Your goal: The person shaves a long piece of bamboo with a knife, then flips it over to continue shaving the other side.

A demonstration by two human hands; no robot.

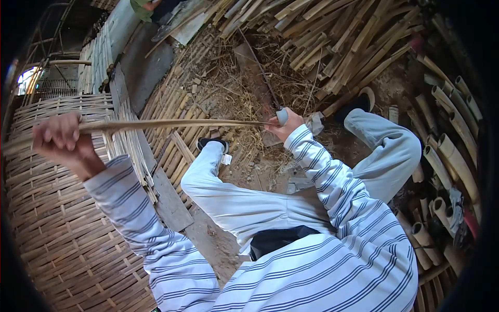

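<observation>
A long bamboo strip (176,124) stretches almost level across the head view. My left hand (63,139), raised at the left, has its fingers curled around the strip, whose tail runs on past it to the left edge. At the strip's other end is my right hand (287,126), closed around the pale handle of a long knife (269,87). The dark, rusty-looking blade points away from me. The strip meets the knife near its handle; my fingers hide the exact contact.
A woven bamboo mat (62,208) fills the left side. Split bamboo pieces (332,36) are heaped at the back right, and cut bamboo tubes (452,156) lie along the right. Shavings (234,93) cover the ground between my legs. Part of another person (143,8) shows at the top.
</observation>
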